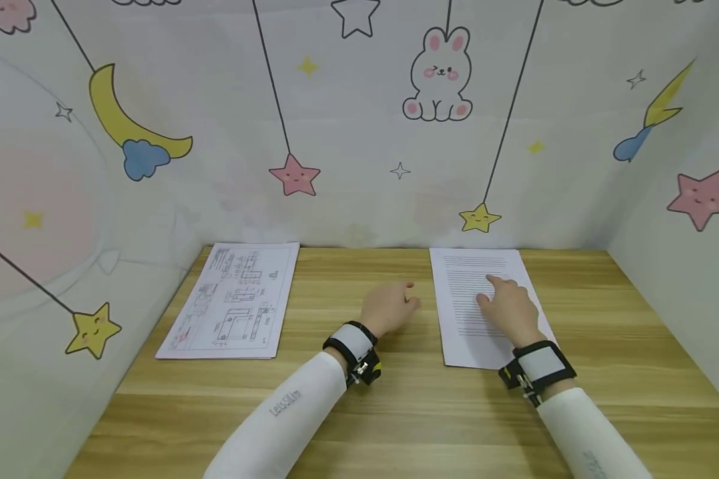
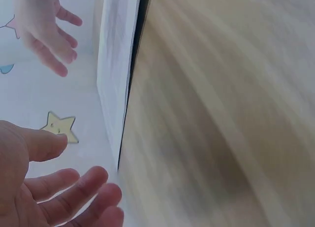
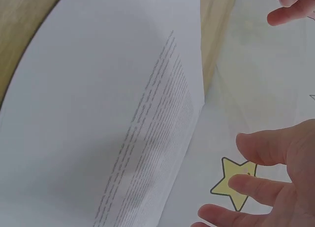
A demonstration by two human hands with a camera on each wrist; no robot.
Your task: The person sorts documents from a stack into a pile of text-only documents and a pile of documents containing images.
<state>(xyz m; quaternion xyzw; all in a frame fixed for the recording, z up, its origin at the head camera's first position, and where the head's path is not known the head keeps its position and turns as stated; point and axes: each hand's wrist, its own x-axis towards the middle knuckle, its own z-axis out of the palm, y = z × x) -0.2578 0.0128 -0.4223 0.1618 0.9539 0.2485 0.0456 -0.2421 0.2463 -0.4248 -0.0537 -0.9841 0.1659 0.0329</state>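
A printed text sheet (image 1: 476,332) lies on the right half of the wooden desk (image 1: 395,412). My right hand (image 1: 508,305) is over its middle with fingers spread and relaxed, holding nothing; whether it touches the page I cannot tell. In the right wrist view the text sheet (image 3: 123,113) fills the frame, with my right hand (image 3: 268,187) open above it. My left hand (image 1: 389,307) hovers open over bare wood just left of that sheet. The left wrist view shows my left hand (image 2: 59,195) with fingers loosely extended beside the sheet's edge (image 2: 115,69).
A sheet of technical drawings (image 1: 230,299) lies at the desk's back left. Cartoon-printed walls (image 1: 359,120) close in the desk at the back and both sides. Bare wood runs between the two sheets and along the front.
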